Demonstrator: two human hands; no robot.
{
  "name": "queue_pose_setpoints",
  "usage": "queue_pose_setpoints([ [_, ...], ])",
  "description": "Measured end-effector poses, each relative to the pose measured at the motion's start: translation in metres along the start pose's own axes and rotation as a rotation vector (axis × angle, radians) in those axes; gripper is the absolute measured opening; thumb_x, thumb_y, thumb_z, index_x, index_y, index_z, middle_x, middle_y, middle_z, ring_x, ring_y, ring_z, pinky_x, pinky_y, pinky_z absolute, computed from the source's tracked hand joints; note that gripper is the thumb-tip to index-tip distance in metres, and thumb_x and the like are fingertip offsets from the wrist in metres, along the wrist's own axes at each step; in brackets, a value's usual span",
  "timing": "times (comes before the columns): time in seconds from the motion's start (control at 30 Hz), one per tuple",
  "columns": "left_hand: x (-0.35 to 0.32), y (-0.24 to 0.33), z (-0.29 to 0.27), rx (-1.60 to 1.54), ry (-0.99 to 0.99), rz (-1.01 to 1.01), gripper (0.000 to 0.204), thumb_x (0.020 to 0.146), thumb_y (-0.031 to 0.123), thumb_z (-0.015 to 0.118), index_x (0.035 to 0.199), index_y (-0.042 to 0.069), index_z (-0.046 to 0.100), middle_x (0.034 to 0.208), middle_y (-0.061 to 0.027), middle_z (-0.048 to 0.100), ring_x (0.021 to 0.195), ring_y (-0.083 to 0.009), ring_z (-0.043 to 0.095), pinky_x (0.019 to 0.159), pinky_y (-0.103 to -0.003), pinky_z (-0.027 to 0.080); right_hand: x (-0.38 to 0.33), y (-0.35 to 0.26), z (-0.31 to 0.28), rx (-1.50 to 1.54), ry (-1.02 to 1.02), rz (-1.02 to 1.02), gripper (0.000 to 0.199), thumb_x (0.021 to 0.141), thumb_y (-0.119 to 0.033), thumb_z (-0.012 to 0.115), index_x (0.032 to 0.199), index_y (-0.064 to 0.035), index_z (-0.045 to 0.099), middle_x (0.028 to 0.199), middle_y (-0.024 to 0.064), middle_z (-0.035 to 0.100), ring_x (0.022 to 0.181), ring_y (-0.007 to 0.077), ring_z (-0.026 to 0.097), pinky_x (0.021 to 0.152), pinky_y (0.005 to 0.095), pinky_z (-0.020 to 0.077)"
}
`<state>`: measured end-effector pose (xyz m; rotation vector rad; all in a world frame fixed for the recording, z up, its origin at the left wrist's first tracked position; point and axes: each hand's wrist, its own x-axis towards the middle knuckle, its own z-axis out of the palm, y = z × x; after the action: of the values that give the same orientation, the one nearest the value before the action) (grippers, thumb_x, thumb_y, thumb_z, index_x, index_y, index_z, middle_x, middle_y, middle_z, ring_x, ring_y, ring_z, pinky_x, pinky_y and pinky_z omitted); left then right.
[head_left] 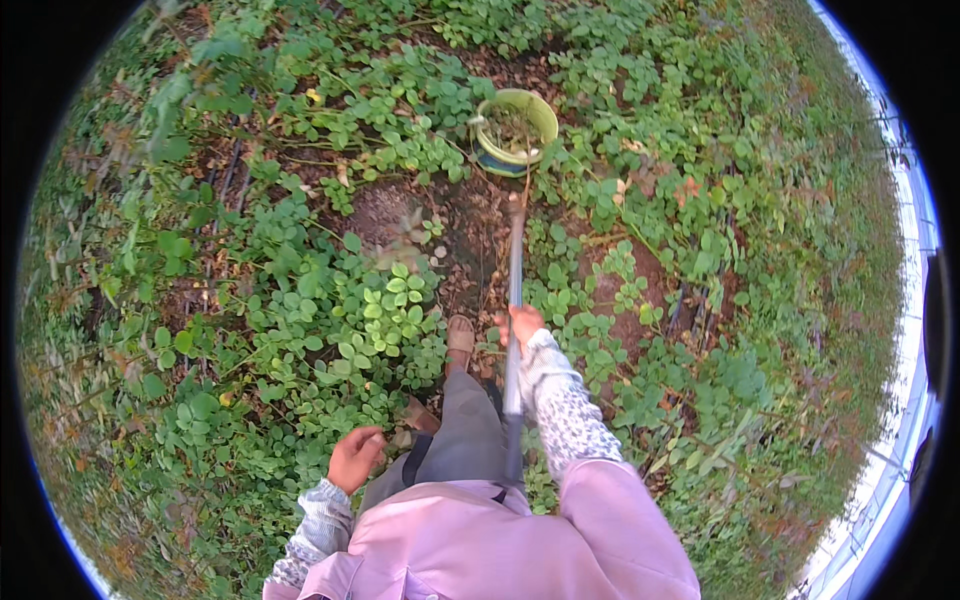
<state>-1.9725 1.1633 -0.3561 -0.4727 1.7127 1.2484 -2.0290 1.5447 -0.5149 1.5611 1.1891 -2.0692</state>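
Note:
My right hand point(522, 325) is wrapped round a long grey pole point(515, 265). The pole runs from beside my leg out along the dirt path, and a thin brownish piece continues from its far end up to the bucket. That bucket point(545, 118) is yellow-green with a blue lower part, and it holds dry, brownish plant matter point(508, 130). Off to the left, near my hip, my left hand point(356, 458) hangs over the leaves with its fingers curled and nothing visible in them. What the pole's far tip touches is too small to tell.
Low leafy plants point(390, 300) crowd both sides of a narrow strip of soil and dry leaves point(465, 240). My shoe point(460, 338) stands on that strip. Dark thin tubes point(690, 310) lie among the plants. A white covering point(905, 250) bounds the right edge.

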Motion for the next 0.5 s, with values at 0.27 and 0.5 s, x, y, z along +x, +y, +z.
queue_pose_setpoints([
  [0.27, 0.021, -0.014, 0.009, -0.204, -0.19, -0.188, 0.061, 0.085, 0.018, 0.065, 0.135, -0.002, 0.037, 0.087, -0.0108, 0.063, 0.075, -0.0179, 0.064, 0.062, -0.028, 0.051, 0.037, 0.128, 0.083, 0.203, 0.268, -0.158, 0.004, 0.091, -0.003, 0.042, 0.093, -0.0053, 0.04, 0.062, 0.0081, 0.049, 0.04, 0.0175, 0.044, 0.034, 0.0351, 0.0393],
  [0.5, -0.03, -0.128, -0.05, -0.319, -0.18, -0.412, 0.061, 0.073, -0.007, 0.063, 0.13, -0.003, 0.044, 0.086, -0.0136, 0.064, 0.073, -0.0217, 0.066, 0.066, -0.032, 0.056, -0.025, 0.215, 0.106, 0.169, 0.035, 0.152, 0.019, 0.092, -0.007, 0.051, 0.104, -0.0055, 0.037, 0.071, 0.01, 0.051, 0.05, 0.0235, 0.057, 0.042, 0.0409, 0.0515],
])
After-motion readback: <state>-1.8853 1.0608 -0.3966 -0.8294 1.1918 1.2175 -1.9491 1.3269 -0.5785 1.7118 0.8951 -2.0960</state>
